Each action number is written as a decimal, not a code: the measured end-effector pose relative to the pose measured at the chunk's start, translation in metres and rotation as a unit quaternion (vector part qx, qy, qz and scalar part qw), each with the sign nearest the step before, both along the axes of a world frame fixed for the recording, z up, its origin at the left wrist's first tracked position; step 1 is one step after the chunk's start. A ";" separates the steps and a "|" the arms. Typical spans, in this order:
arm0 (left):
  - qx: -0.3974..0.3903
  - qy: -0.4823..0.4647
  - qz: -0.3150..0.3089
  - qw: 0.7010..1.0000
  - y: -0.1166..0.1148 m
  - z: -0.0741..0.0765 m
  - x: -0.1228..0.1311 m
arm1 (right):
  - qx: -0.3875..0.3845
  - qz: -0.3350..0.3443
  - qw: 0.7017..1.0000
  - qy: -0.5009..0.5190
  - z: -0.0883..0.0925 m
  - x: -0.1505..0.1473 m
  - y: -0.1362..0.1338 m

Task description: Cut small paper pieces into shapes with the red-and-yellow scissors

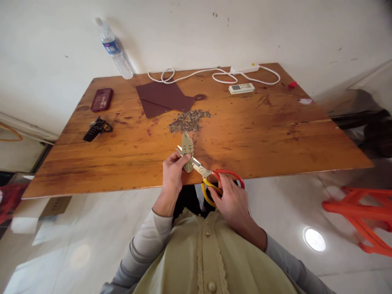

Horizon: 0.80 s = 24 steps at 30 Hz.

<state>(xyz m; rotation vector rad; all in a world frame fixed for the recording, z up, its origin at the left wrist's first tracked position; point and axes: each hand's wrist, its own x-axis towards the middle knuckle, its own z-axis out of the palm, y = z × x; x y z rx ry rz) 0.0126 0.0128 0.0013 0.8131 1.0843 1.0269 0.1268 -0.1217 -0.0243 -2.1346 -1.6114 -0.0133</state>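
Observation:
My left hand (172, 171) is closed around the lower end of a folded, pale olive piece of paper (187, 148), held upright over the near edge of the wooden table (275, 134). My right hand (230, 197) grips the red and yellow handles of a pair of scissors (204, 173). The metal blades are open around the paper's middle. A heap of small paper snippets (189, 120) lies on the table just beyond the paper.
Dark brown sheets (163, 97), a maroon case (102, 99), a black clip-like object (96, 128), a water bottle (113, 48), a white power strip with cable (245, 70) and a white remote (241, 88) lie on the table. An orange stool (364, 212) stands at right.

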 end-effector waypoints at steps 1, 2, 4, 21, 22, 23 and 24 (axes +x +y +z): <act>0.003 0.000 0.006 1.000 -0.001 0.000 0.001 | -0.004 -0.002 1.000 0.002 0.000 0.000 0.000; 0.003 0.000 -0.001 1.000 -0.002 0.000 0.002 | -0.009 -0.005 1.000 0.005 0.000 0.000 0.000; 0.002 0.002 -0.020 1.000 -0.003 -0.001 0.003 | -0.016 -0.009 1.000 0.010 0.000 0.000 0.000; 0.007 -0.019 0.032 0.999 -0.008 -0.004 0.008 | 0.005 -0.001 0.999 0.035 -0.003 -0.003 0.001; 0.003 -0.023 0.036 0.999 -0.008 -0.005 0.008 | 0.009 -0.002 0.999 0.033 -0.003 -0.004 0.001; 0.001 -0.026 0.036 0.999 -0.008 -0.006 0.008 | 0.010 -0.004 0.999 0.032 -0.004 -0.004 0.001; 0.000 -0.027 0.032 0.999 -0.010 -0.006 0.008 | 0.011 -0.007 0.999 0.030 -0.004 -0.004 0.001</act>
